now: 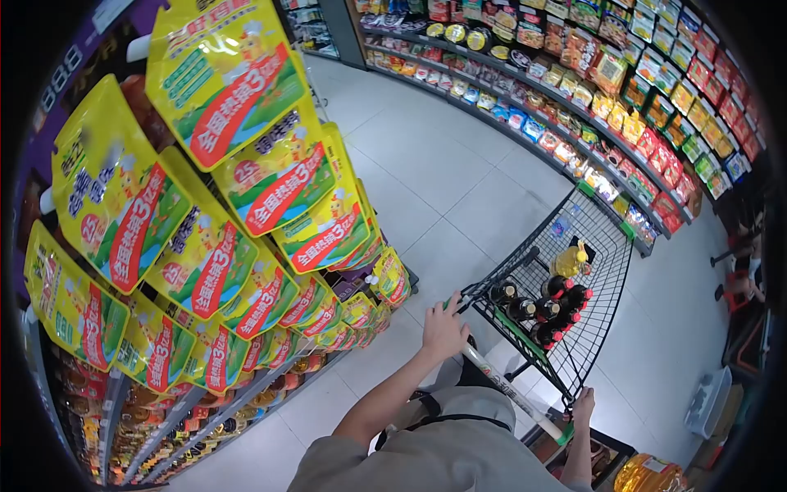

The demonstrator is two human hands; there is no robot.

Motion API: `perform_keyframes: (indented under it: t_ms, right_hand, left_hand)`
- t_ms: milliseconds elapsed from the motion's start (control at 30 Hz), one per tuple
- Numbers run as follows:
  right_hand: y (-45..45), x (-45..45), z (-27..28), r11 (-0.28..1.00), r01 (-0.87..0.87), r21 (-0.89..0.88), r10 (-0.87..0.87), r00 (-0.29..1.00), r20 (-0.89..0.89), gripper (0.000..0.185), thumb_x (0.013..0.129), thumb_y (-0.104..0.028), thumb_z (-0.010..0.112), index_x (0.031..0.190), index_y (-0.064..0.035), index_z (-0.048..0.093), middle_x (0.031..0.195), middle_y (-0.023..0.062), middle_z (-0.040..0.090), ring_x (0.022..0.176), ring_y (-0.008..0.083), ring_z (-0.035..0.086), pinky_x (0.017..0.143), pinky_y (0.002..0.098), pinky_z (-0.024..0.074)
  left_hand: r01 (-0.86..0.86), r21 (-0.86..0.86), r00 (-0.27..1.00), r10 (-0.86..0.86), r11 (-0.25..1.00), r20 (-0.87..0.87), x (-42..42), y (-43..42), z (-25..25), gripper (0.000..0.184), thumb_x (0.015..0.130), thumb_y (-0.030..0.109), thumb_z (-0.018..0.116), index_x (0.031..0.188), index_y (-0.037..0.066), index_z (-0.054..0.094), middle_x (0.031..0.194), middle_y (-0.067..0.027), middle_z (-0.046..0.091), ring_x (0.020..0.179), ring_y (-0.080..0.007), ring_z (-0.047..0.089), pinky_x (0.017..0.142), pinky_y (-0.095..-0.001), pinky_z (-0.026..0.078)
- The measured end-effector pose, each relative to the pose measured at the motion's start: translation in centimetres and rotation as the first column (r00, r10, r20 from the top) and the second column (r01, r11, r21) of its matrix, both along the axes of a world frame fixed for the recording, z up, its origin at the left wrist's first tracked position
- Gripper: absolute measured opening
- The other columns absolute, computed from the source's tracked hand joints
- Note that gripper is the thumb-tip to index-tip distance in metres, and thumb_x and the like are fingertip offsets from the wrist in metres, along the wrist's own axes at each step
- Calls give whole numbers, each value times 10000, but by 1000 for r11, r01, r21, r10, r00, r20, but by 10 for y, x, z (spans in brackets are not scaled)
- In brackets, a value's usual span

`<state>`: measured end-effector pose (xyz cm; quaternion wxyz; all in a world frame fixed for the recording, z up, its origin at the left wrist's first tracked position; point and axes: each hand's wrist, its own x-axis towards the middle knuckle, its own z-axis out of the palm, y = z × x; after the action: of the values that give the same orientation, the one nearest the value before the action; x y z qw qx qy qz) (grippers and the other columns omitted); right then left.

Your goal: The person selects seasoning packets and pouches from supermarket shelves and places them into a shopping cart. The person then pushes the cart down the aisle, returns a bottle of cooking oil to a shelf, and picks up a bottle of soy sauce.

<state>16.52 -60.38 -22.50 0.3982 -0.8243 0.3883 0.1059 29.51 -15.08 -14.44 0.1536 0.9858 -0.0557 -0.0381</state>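
Note:
A black wire shopping cart (602,283) with green trim stands in front of me at the right. At the upper left end of its white handle bar (512,392), my left hand (445,330) is closed on the cart's corner. My right hand (583,407) is closed on the cart's near right corner, its fingers partly hidden. Inside the basket are several dark bottles with red caps (557,286), dark bottles with black caps (522,309) and a bottle of yellow liquid (567,262).
Yellow pouches (283,193) hang in rows at the left, above shelves of bottles (82,406). A long curved shelf of packaged goods (525,78) runs across the upper right. Large yellow oil bottles (648,473) and a clear plastic bin (708,403) are at the lower right.

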Motion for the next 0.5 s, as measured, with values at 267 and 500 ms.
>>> perform_keyframes:
  t_ms: [267,500]
  right_hand:
    - [-21,0,-31,898,-287,-332,307,952,9,201,969,-130,473,878,35,542,718,269,613,688,454,610,595,493,454]
    - [-15,41,1,928,-293,-232,272,955,-117,218,972,-121,458,850,50,516,692,276,609,676,462,623,586,511,473]
  left_hand:
    - [-15,86,999,19,996,-39,4,3,2,334,768,252,605,942,-12,711,1518,-104,354,1087,-301,467,903,-432,378]
    - [-107,26,993,109,994,-48,6,-6,-1,314,709,194,606,958,33,708,1532,-95,327,1143,-343,435,963,-477,342]
